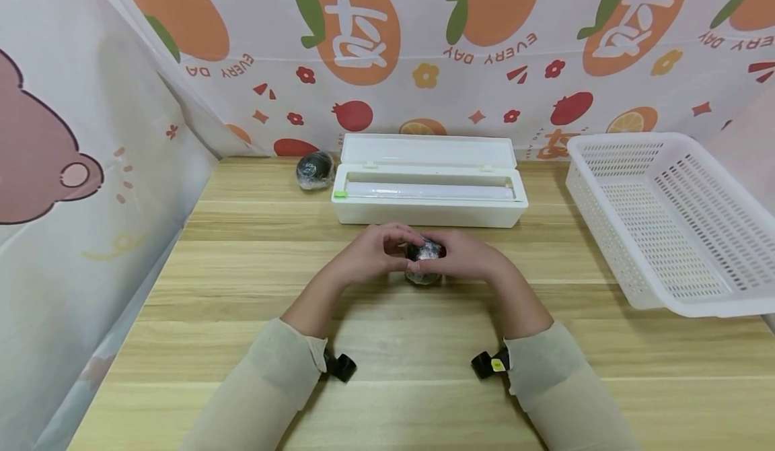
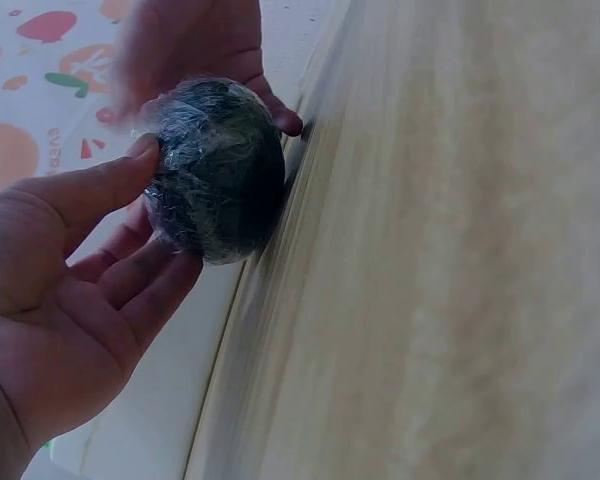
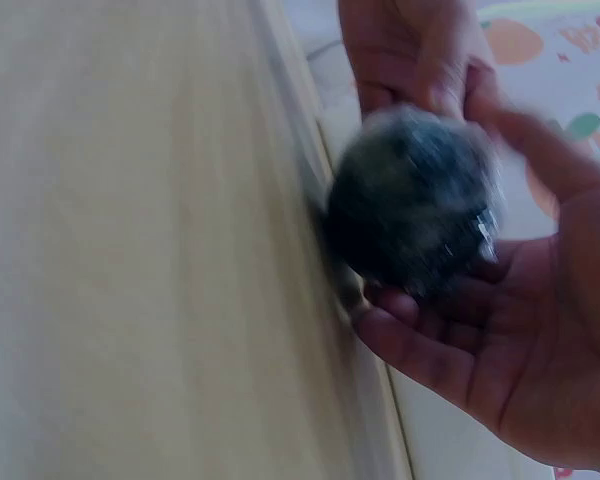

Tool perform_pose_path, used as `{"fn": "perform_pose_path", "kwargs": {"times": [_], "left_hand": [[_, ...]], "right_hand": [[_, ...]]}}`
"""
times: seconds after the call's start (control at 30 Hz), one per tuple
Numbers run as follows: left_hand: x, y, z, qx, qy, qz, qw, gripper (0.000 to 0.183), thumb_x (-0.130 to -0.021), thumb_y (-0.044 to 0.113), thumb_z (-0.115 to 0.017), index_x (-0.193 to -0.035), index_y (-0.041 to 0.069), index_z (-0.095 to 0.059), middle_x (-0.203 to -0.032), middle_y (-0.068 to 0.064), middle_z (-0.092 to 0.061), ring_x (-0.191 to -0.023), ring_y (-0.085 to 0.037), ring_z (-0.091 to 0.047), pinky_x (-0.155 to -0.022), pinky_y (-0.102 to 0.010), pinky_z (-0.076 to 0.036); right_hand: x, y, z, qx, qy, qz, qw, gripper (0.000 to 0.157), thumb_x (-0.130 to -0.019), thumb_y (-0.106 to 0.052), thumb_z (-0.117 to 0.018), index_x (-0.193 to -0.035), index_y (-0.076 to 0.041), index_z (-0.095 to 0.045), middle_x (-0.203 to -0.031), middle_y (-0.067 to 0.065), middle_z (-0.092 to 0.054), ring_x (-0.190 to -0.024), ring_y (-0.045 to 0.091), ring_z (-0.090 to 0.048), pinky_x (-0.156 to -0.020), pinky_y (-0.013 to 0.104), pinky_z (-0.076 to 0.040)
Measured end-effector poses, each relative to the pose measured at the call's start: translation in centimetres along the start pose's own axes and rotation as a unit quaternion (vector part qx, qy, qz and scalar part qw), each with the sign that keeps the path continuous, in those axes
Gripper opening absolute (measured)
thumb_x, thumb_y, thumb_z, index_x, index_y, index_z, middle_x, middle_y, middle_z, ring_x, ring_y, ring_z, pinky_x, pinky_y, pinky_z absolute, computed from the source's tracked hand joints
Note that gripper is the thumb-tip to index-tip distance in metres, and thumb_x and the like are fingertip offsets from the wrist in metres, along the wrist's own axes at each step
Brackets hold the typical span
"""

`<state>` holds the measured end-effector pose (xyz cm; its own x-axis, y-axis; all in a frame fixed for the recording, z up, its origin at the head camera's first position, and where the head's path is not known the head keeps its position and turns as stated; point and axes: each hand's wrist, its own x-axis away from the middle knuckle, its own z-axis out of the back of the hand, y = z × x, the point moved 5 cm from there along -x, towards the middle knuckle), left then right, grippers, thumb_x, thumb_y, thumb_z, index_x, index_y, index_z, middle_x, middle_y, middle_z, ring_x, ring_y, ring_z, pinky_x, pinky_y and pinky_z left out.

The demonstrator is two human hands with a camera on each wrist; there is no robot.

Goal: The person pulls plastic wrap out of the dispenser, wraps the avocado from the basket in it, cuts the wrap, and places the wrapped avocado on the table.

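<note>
A round, dark green fruit [image 1: 422,272] in crinkled cling film is held between both hands, low over the table. My left hand [image 1: 372,254] grips it from the left side, thumb near its top and fingertips at its lower side in the left wrist view. From the right, my right hand [image 1: 469,256] curls thumb and fingers around it; the fruit [image 3: 412,200] is blurred in the right wrist view. Just behind the hands stands a white cling film box [image 1: 430,214], lid up, with a roll of film [image 1: 426,191] inside.
A second film-wrapped dark fruit [image 1: 315,170] lies at the back left, beside the box. On the right is a white perforated plastic basket [image 1: 636,256]. The wooden table [image 1: 412,397] ends at a fruit-print cloth [image 1: 424,101] behind.
</note>
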<state>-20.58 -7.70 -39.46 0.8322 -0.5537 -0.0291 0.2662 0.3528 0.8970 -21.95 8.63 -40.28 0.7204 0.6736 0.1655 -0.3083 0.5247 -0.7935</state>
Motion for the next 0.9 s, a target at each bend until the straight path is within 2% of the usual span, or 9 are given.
{"fn": "perform_pose_path", "kwargs": {"times": [0.1,0.3,0.43,0.57,0.7,0.9], "left_hand": [[0.01,0.11,0.02,-0.014,-0.004,-0.001,0.9999,0.034,-0.084,0.002,-0.076,-0.117,0.012,-0.071,-0.124,-0.001,-0.062,-0.121,-0.017,-0.057,-0.102,-0.031,-0.048],[0.15,0.32,-0.33,-0.037,-0.021,0.009,0.9990,0.049,-0.079,0.000,-0.080,-0.125,0.012,-0.066,-0.131,-0.002,-0.055,-0.125,-0.019,-0.053,-0.105,-0.032,-0.045],[0.03,0.39,-0.44,-0.060,0.000,0.006,0.9982,0.048,-0.077,0.002,-0.082,-0.122,0.012,-0.069,-0.128,-0.001,-0.058,-0.120,-0.019,-0.057,-0.102,-0.030,-0.047],[0.13,0.38,-0.35,-0.061,0.018,0.008,0.9979,0.047,-0.076,0.002,-0.083,-0.120,0.014,-0.071,-0.124,0.002,-0.061,-0.116,-0.017,-0.059,-0.098,-0.029,-0.050],[0.23,0.51,-0.51,-0.068,0.015,0.000,0.9976,0.047,-0.079,0.002,-0.080,-0.123,0.014,-0.070,-0.123,0.001,-0.062,-0.117,-0.016,-0.058,-0.098,-0.029,-0.050],[0.23,0.77,-0.70,-0.071,0.008,-0.015,0.9973,0.048,-0.082,0.000,-0.077,-0.127,0.012,-0.067,-0.125,-0.002,-0.063,-0.121,-0.018,-0.057,-0.102,-0.031,-0.048]], "right_hand": [[-0.01,-0.27,-0.16,0.008,0.001,0.002,1.000,0.054,-0.088,-0.056,-0.066,-0.134,-0.030,-0.057,-0.112,-0.005,-0.065,-0.093,0.016,-0.062,-0.079,0.036,-0.053],[0.23,-0.42,0.01,0.033,0.004,0.007,0.999,0.049,-0.095,-0.043,-0.061,-0.139,-0.023,-0.054,-0.123,-0.003,-0.064,-0.106,0.015,-0.060,-0.093,0.040,-0.050],[0.22,-0.40,0.01,0.031,-0.002,0.015,0.999,0.047,-0.096,-0.041,-0.060,-0.139,-0.021,-0.054,-0.124,-0.002,-0.064,-0.108,0.016,-0.060,-0.095,0.041,-0.049],[0.24,-0.51,-0.12,0.036,-0.007,0.021,0.999,0.050,-0.097,-0.043,-0.057,-0.142,-0.022,-0.051,-0.128,-0.002,-0.062,-0.112,0.016,-0.059,-0.098,0.041,-0.048],[0.49,-0.45,-0.16,0.023,-0.010,0.006,1.000,0.052,-0.099,-0.043,-0.053,-0.147,-0.025,-0.046,-0.135,-0.002,-0.058,-0.119,0.017,-0.056,-0.102,0.044,-0.045],[0.78,-0.22,-0.19,-0.002,-0.030,-0.008,1.000,0.054,-0.103,-0.044,-0.046,-0.151,-0.022,-0.038,-0.148,0.003,-0.047,-0.132,0.022,-0.047,-0.110,0.046,-0.038]]}}
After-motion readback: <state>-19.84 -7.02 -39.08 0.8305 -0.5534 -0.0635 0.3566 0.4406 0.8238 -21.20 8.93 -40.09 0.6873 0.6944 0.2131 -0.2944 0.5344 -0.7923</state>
